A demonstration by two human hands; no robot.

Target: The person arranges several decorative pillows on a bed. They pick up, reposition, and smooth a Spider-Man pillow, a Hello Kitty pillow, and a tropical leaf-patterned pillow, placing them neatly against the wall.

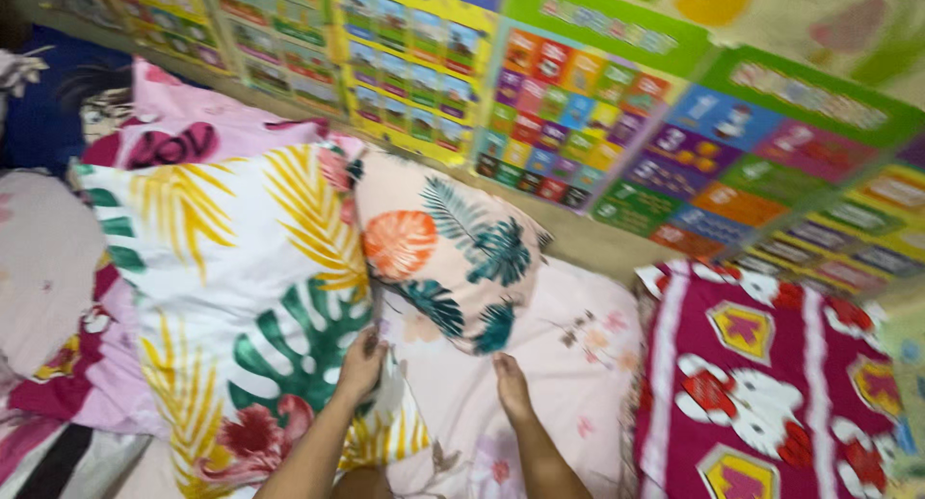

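Lying on a pale pink sheet (578,364), a peach pillow (443,253) printed with teal palm leaves and an orange round leaf is seen near the middle of the view, tilted up against a larger white pillow (241,287) patterned with yellow and green leaves. The left hand (361,364) is pressed on the white pillow's lower right edge, just below the peach pillow; its fingers (369,343) are curled onto the fabric, though whether a fold is actually pinched cannot be told. The right hand (511,385) is laid flat on the pink sheet just under the peach pillow's lower corner, fingers together and extended, nothing gripped. A magenta cushion (761,383) with white cartoon cats is placed to the right, and coloured picture charts (568,114) are fixed along the wall behind.
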